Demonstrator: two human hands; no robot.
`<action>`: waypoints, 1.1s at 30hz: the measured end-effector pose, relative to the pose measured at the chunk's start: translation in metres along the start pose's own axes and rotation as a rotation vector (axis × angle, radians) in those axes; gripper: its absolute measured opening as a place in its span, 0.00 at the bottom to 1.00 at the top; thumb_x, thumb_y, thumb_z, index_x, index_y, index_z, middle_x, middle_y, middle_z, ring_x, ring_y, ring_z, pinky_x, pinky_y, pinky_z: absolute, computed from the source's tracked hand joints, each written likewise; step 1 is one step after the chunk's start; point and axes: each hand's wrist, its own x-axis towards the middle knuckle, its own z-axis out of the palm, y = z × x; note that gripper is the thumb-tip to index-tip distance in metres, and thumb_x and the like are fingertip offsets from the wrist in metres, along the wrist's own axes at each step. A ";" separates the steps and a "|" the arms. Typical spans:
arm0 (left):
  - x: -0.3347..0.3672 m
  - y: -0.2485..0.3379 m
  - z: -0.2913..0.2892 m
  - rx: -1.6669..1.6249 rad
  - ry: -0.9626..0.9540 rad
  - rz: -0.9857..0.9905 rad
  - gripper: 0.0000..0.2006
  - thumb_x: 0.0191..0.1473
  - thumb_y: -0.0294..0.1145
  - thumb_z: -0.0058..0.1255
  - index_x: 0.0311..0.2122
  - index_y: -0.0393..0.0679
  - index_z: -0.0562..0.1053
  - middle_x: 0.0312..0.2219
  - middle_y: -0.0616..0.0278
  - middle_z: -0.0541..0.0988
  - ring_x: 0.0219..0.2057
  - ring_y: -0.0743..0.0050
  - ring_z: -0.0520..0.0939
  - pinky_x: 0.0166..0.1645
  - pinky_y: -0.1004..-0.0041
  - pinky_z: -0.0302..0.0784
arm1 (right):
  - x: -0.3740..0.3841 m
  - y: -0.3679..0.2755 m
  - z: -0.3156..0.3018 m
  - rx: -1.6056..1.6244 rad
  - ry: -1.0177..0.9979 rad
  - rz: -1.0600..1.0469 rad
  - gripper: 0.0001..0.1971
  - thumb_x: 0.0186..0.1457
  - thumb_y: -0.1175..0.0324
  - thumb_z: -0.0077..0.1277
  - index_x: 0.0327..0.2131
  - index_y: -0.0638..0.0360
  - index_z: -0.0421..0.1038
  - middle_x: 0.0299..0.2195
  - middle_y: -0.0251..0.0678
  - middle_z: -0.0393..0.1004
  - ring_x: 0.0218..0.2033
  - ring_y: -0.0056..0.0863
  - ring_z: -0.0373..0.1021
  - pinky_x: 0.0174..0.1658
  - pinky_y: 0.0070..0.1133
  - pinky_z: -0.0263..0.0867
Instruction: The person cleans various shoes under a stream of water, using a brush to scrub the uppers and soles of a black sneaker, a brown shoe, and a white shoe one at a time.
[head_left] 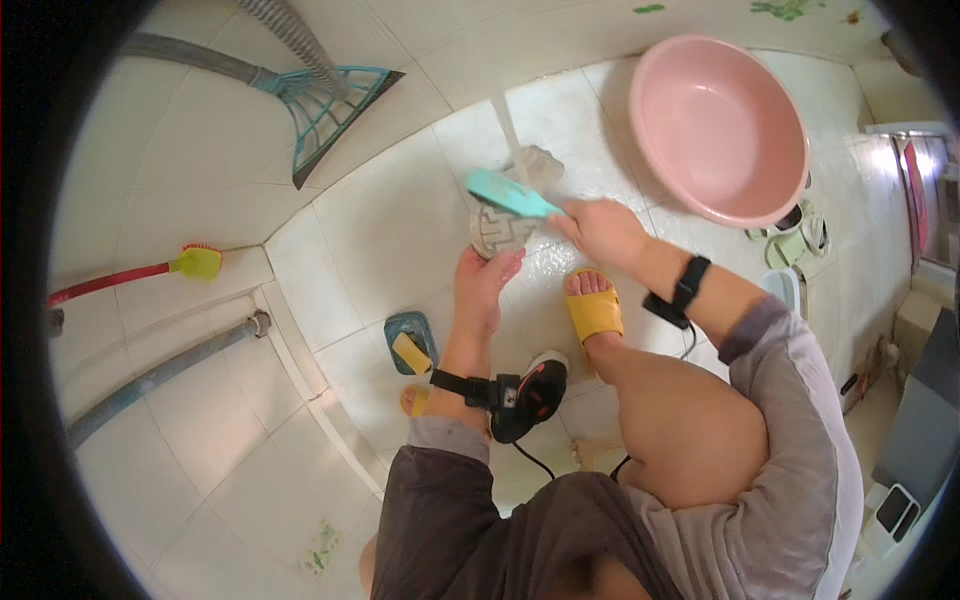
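Pink basin on floor, far right. Shoe mid-scene, tread up, near end gripped by part-curled left hand. Right hand closed on teal brush, held over the tread. Yellow block near left.

Bright, right-side glare — curved edges, dark corners

White floor tiles, shiny; pale tiled wall, green motifs; glare far right, source unclear
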 end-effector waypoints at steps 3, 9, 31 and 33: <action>-0.003 -0.002 -0.001 -0.060 0.082 0.029 0.15 0.57 0.25 0.47 0.49 0.37 0.67 0.43 0.58 0.77 0.43 0.67 0.79 0.49 0.69 0.74 | -0.030 -0.025 0.007 -0.001 -0.136 -0.143 0.24 0.59 0.45 0.38 0.32 0.57 0.72 0.27 0.46 0.76 0.33 0.47 0.73 0.39 0.39 0.68; -0.006 0.002 0.009 -0.057 0.007 0.002 0.17 0.58 0.27 0.45 0.52 0.37 0.65 0.48 0.56 0.74 0.47 0.65 0.76 0.51 0.67 0.72 | -0.003 0.007 0.007 0.030 0.009 0.007 0.24 0.59 0.45 0.38 0.34 0.57 0.72 0.28 0.48 0.75 0.34 0.50 0.72 0.39 0.40 0.67; 0.014 0.004 0.009 -0.439 0.015 -0.026 0.21 0.65 0.43 0.33 0.53 0.37 0.64 0.47 0.52 0.74 0.49 0.55 0.76 0.52 0.60 0.72 | -0.021 0.047 0.030 0.075 0.130 -0.068 0.18 0.57 0.49 0.45 0.38 0.54 0.71 0.22 0.50 0.72 0.26 0.51 0.70 0.31 0.40 0.66; 0.011 0.011 0.012 -0.412 0.116 -0.078 0.21 0.65 0.44 0.33 0.53 0.38 0.64 0.47 0.53 0.74 0.49 0.54 0.76 0.53 0.60 0.70 | -0.021 0.039 0.025 0.101 0.148 -0.103 0.18 0.57 0.49 0.45 0.37 0.54 0.70 0.22 0.49 0.72 0.26 0.51 0.70 0.30 0.40 0.66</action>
